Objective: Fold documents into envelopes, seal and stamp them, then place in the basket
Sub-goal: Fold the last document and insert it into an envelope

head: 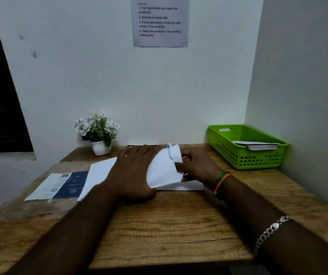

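— Wooden worktop [169,225], what is happening?
— White envelope [162,169] is lying mid-worktop; left hand [133,173] is pressing it flat, grip spread, while right hand [195,165] is pinching its open end.
— Progress?
— Mail is already sitting in the green basket [246,161]; this one seems unsealed, unstamped. More sheets [97,175] are waiting.

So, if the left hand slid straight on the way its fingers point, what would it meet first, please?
The left hand lies flat on the white envelope, fingers pointing away towards the wall. Straight on, it would probably first meet the dark-edged item lying at the table's back edge, though depth is unclear.
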Demonstrator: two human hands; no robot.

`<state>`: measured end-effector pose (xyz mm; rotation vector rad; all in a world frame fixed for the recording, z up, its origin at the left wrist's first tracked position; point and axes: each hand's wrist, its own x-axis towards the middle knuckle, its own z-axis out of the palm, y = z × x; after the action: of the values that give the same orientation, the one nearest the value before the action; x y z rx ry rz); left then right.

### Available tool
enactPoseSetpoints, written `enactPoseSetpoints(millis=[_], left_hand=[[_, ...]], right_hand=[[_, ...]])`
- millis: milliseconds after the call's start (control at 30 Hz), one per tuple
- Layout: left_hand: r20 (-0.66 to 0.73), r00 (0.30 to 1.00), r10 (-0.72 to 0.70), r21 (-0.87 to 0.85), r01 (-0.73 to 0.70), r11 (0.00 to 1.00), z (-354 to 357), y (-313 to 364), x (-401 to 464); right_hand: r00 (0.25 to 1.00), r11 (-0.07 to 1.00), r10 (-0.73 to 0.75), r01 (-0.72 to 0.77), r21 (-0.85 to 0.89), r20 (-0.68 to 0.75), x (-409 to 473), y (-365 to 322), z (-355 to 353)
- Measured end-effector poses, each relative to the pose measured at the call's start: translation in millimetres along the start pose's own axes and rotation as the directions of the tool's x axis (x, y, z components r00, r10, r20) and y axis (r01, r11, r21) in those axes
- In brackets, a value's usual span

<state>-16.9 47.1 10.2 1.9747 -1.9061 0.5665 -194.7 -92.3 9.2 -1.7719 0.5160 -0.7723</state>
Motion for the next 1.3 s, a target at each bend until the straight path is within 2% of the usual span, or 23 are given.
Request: enactPoseSetpoints(millis=[67,133,200,267,333,433,800,900,1000,1100,1167,1233,1300], left_hand=[[-0.010,1.000,-0.009,-0.007,0.009,1.000,-0.1,-4.8,-0.9],[-0.012,1.000,-0.024,-0.032,0.024,0.999,0.9,-10.5,-2.5],[0.006,0.999,-0.039,-0.050,0.039,0.998,1.6,-15.4,-3.1],[0.039,0.998,-0.050,-0.074,0.053,0.996,2.8,-18.5,-3.5],[0.055,0.997,-0.054,-0.125,0.060,0.990,3.7,-21.0,-5.2],[0.043,0.997,-0.060,-0.162,0.066,0.985,2.5,-26.2,-5.8],[-0.026,0.998,-0.053,-0.214,0.046,0.976,2.6,-31.7,-8.3],[-0.028,0.998,-0.049,-0.211,0.042,0.977,2.7,-31.8,-7.4],[-0.035,0.997,-0.063,-0.215,0.054,0.975,4.6,-34.3,-9.0],[-0.036,0.997,-0.069,-0.216,0.060,0.975,5.9,-36.4,-8.3],[-0.032,0.997,-0.072,-0.214,0.063,0.975,6.8,-37.0,-7.1],[-0.014,0.994,-0.109,-0.228,0.103,0.968,7.4,-38.2,-7.1],[-0.006,0.990,-0.143,-0.231,0.137,0.963,8.7,-38.7,-7.9]], right_hand=[[0.999,0.997,0.022,-0.024,-0.070,-0.041,-0.3,-2.2,-1.3],[0.990,0.947,-0.079,0.037,-0.320,-0.119,2.2,-1.6,-10.5],[0.984,0.806,-0.166,0.093,-0.585,-0.072,1.3,-3.1,-19.8],[0.996,0.722,-0.081,0.075,-0.688,0.022,-2.0,-3.0,-25.2],[0.995,0.679,0.030,0.048,-0.732,0.093,-4.1,-3.4,-27.3],[0.981,0.651,0.094,0.067,-0.756,0.168,-3.8,-4.3,-31.9],[0.979,0.629,0.162,-0.004,-0.777,0.126,-4.7,-8.0,-34.4],[0.997,0.690,0.070,-0.020,-0.724,0.039,-2.7,-10.2,-40.2],[0.994,0.799,-0.015,-0.053,-0.599,-0.108,-0.5,-13.1,-52.2],[0.950,0.888,-0.068,-0.081,-0.452,-0.304,1.4,-18.7,-65.7],[0.895,0.941,-0.111,-0.045,-0.334,-0.432,0.3,-23.5,-73.6],[0.859,0.987,-0.097,0.018,-0.159,-0.503,-2.8,-28.0,-78.1],[0.861,0.999,-0.038,0.049,0.007,-0.507,-6.3,-32.9,-81.3]])
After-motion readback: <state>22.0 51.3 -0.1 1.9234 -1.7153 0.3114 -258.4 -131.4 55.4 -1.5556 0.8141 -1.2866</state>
